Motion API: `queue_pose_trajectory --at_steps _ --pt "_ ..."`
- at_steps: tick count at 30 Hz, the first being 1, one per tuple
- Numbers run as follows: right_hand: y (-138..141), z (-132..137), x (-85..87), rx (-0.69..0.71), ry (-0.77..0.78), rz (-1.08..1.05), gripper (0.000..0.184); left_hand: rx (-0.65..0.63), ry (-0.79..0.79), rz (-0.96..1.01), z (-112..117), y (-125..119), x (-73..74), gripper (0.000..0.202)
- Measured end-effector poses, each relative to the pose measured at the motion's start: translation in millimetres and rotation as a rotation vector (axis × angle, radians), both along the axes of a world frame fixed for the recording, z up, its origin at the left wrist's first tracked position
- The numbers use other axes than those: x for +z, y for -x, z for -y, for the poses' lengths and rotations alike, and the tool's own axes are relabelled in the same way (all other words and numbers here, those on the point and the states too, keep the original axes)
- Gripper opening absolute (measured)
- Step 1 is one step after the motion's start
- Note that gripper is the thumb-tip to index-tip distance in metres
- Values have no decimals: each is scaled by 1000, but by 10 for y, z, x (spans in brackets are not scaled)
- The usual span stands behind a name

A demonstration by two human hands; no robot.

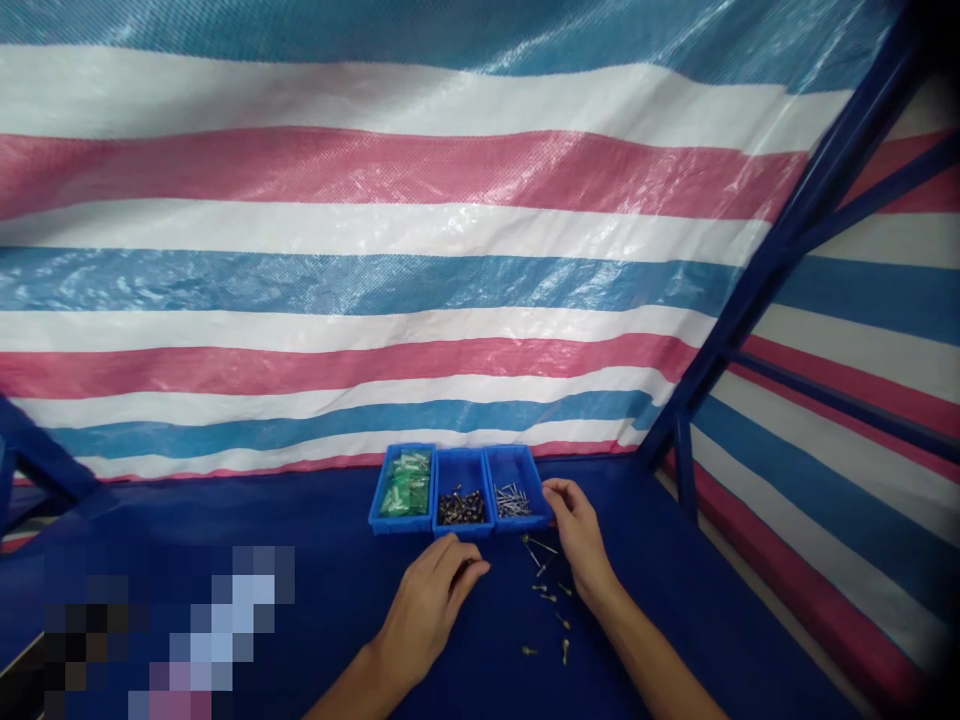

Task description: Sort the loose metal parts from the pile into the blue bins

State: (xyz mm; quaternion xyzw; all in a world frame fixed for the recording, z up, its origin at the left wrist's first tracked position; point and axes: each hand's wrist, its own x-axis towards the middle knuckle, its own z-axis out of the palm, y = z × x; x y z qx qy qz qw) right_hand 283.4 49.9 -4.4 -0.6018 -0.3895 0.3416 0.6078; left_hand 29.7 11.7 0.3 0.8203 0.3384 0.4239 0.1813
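Three blue plastic bins stand side by side at the table's far edge. The left bin (403, 488) holds green-and-clear small parts, the middle bin (461, 468) dark-headed screws (461, 508), and the right bin (514, 466) silver nails (513, 502). My left hand (431, 605) rests just below the middle bin, fingers curled around a small dark fastener (468, 568), mostly hidden. My right hand (576, 530) touches the right bin's near corner, with nothing visible in it. Several loose screws (546, 590) lie on the table between my hands.
A dark blue table surface (255, 510) spans the view. Striped blue, white and pink tarpaulin (375, 230) hangs behind it and along the right. A blue metal frame (795, 230) rises at the right. A pixelated blurred patch (169, 640) covers the lower left.
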Motion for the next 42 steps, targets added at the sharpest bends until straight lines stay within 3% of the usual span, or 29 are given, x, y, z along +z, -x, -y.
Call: queue_pose_trajectory --at_steps 5,12,19,25,31,42 --pt "7 15 17 3 4 4 36 -28 -15 37 -12 4 -17 13" --pt "10 16 44 9 9 2 36 -27 -93 -5 -2 9 14 30" --pt "9 16 49 10 11 3 36 -46 -55 -31 -19 22 -29 43" --pt "2 19 42 9 18 6 37 -44 -49 20 -3 22 0 36" --pt "3 6 31 7 15 1 38 -42 -39 131 -27 12 -17 15" --pt "4 7 31 19 15 6 38 4 -22 161 -14 9 15 22"
